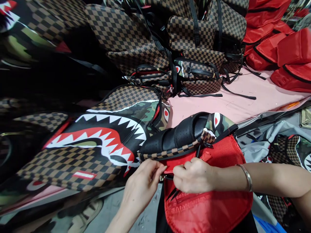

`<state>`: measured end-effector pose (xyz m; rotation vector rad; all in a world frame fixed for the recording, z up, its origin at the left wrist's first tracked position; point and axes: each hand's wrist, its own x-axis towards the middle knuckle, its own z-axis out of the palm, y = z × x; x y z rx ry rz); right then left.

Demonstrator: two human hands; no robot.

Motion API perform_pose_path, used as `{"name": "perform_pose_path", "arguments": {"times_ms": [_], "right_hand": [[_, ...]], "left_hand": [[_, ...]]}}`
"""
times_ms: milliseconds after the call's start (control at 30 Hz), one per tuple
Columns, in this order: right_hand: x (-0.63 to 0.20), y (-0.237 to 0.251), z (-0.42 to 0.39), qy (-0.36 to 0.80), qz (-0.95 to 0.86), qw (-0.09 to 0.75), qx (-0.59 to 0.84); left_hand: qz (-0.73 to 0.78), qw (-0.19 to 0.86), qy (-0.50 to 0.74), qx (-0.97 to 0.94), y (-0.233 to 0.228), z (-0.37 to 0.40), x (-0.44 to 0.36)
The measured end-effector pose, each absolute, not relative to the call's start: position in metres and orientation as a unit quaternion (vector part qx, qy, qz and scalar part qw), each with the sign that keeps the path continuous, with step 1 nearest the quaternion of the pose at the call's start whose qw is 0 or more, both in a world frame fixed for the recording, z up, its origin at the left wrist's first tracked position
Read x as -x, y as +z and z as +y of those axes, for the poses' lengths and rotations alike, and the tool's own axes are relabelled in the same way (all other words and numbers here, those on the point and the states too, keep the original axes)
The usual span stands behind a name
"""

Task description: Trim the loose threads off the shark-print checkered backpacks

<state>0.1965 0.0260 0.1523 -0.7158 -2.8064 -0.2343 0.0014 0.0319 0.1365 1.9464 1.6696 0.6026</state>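
Note:
Across my lap lies a bag piece turned to its red lining (230, 155), with a black padded, checkered and camouflage edge (179, 136) along its top. My left hand (143, 179) is closed in a pinch on the red lining at its left edge, beside a small metal zipper pull (163, 177). Just to the right, my right hand (194, 174) is curled shut over the lining. Two thin dark points, which look like thread snips (173, 194), stick out below its fingers; most of that tool is hidden in the fist.
A checkered backpack with a shark mouth (97, 139) lies on the pink table (191, 108) at left. Checkered backpacks (191, 35) are piled behind it, and red bags (293, 58) at back right. More bags (286, 149) lie at right; a shoe (86, 216) shows below.

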Motion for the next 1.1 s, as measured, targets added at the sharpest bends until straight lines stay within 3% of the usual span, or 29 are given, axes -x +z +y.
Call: {"name": "perform_pose_path", "arguments": {"times_ms": [133, 233, 300, 400, 500, 600, 700, 800, 933, 1100], "right_hand": [[-0.197, 0.153, 0.026, -0.09, -0.956, 0.126, 0.247], [-0.199, 0.15, 0.026, -0.102, -0.956, 0.135, 0.239], [-0.2, 0.149, 0.027, -0.107, -0.955, 0.147, 0.235], [-0.202, 0.151, 0.029, -0.125, -0.949, 0.173, 0.232], [-0.202, 0.155, 0.03, -0.137, -0.943, 0.196, 0.231], [-0.202, 0.156, 0.031, -0.148, -0.936, 0.211, 0.242], [-0.204, 0.155, 0.033, -0.172, -0.928, 0.214, 0.252], [-0.207, 0.162, 0.04, -0.196, -0.921, 0.193, 0.278], [-0.209, 0.182, 0.055, -0.176, -0.913, 0.132, 0.344], [-0.209, 0.197, 0.065, -0.13, -0.916, 0.074, 0.371]], "left_hand": [[0.607, 0.468, 0.455, -0.453, 0.133, 0.025, 0.001], [0.523, 0.609, 0.528, -0.279, 0.146, 0.016, 0.008], [0.455, 0.647, 0.56, -0.247, 0.154, 0.009, 0.015], [0.412, 0.591, 0.593, -0.359, 0.159, 0.007, 0.025], [0.466, 0.351, 0.554, -0.594, 0.153, 0.018, 0.026], [0.449, 0.108, 0.438, -0.771, 0.145, 0.036, 0.013], [0.426, 0.024, 0.358, -0.831, 0.146, 0.058, -0.004], [0.486, 0.038, 0.346, -0.802, 0.158, 0.085, -0.013], [0.582, 0.174, 0.34, -0.718, 0.179, 0.125, -0.012], [0.571, 0.324, 0.358, -0.664, 0.19, 0.15, -0.01]]}}
